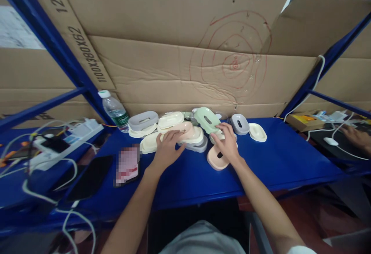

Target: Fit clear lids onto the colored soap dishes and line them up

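Note:
My left hand (168, 146) lies over the pile, its fingers spread and touching a pale pink oval plastic piece (187, 129) and the cream pieces beside it. With thumb and fingers, my right hand (228, 143) grips the lower right edge of a light green oval plastic piece with a slot (206, 119), which is tilted. Below that hand, a peach oval piece (216, 160) with a dark opening rests on the table, partly covered by the hand. A grey slotted piece (143, 121) sits at the pile's left, and another grey piece (197, 145) is underneath.
A small grey piece (240, 124) and a cream one (257, 132) lie to the right. At the left stand a water bottle (114, 109), a phone (127, 165), a black phone (91, 176) and a power strip (78, 132) with cables. Another person's hand (358, 138) is near a mouse (331, 141).

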`<action>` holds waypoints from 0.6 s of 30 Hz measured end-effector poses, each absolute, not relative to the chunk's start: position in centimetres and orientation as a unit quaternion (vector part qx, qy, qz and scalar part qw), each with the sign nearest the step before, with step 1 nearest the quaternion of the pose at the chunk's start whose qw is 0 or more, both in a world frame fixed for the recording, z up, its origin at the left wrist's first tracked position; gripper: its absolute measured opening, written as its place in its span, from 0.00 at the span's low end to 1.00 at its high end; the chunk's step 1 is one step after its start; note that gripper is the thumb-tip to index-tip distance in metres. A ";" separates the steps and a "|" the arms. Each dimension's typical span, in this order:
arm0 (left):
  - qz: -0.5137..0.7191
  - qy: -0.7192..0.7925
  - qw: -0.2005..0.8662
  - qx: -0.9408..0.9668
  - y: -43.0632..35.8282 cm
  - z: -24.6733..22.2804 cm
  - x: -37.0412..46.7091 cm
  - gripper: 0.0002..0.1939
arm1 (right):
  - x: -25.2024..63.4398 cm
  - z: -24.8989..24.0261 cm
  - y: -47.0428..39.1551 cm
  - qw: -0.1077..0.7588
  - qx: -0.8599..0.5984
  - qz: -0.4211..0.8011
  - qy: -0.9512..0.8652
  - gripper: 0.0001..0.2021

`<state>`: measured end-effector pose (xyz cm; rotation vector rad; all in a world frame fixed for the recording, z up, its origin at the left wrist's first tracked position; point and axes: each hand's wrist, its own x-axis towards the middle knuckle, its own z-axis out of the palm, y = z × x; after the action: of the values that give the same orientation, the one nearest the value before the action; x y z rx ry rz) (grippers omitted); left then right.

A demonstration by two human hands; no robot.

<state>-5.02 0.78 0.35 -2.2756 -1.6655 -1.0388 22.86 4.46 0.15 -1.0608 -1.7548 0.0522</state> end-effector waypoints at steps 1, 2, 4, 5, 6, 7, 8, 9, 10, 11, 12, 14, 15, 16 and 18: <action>-0.352 -0.555 0.069 -0.751 0.9 0.1 -5.3 0.18 | 22.8 0.0 4.5 0.513 -0.442 0.020 -0.735 0.20; -0.357 -0.554 0.070 -0.748 1.1 0.0 -5.4 0.16 | 22.8 0.0 4.5 0.508 -0.443 0.017 -0.739 0.20; -0.368 -0.549 0.070 -0.747 1.3 -0.2 -5.3 0.15 | 22.9 0.0 4.6 0.502 -0.447 0.010 -0.741 0.19; -0.375 -0.545 0.072 -0.746 1.4 -0.2 -5.1 0.14 | 23.1 0.1 4.6 0.502 -0.450 0.005 -0.739 0.19; -0.381 -0.541 0.074 -0.746 1.4 -0.1 -4.9 0.14 | 23.3 0.2 4.7 0.504 -0.453 -0.001 -0.735 0.18; -0.388 -0.537 0.078 -0.745 1.4 0.0 -4.7 0.14 | 23.6 0.3 4.8 0.508 -0.457 -0.010 -0.730 0.18; -0.394 -0.534 0.082 -0.744 1.4 0.1 -4.4 0.14 | 23.9 0.5 4.9 0.512 -0.461 -0.019 -0.724 0.18; -0.398 -0.531 0.086 -0.743 1.5 0.3 -4.1 0.14 | 24.3 0.6 5.1 0.516 -0.468 -0.028 -0.717 0.18; -0.401 -0.527 0.090 -0.744 1.6 0.6 -3.9 0.14 | 24.8 0.7 5.3 0.518 -0.477 -0.037 -0.709 0.19; -0.402 -0.523 0.092 -0.746 1.9 0.9 -3.7 0.14 | 25.3 0.7 5.6 0.519 -0.490 -0.045 -0.699 0.19; -0.404 -0.518 0.095 -0.748 2.2 1.4 -3.5 0.14 | 25.9 0.7 5.8 0.519 -0.505 -0.054 -0.688 0.19; -0.404 -0.520 0.102 -0.746 3.3 2.5 -3.3 0.15 | 27.0 0.7 6.3 0.520 -0.541 -0.073 -0.657 0.20; -0.403 -0.526 0.106 -0.742 4.0 3.2 -3.3 0.15 | 27.5 0.6 6.5 0.520 -0.561 -0.081 -0.639 0.20; -0.402 -0.534 0.109 -0.736 4.8 3.7 -3.4 0.16 | 28.0 0.4 6.7 0.518 -0.579 -0.087 -0.623 0.21; -0.398 -0.548 0.108 -0.728 6.4 4.7 -3.6 0.17 | 28.7 0.2 7.0 0.514 -0.606 -0.085 -0.601 0.21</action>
<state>-3.62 6.37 4.66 -2.1419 -1.6109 -1.1702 28.67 7.00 0.18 -1.4572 -1.4435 -0.2039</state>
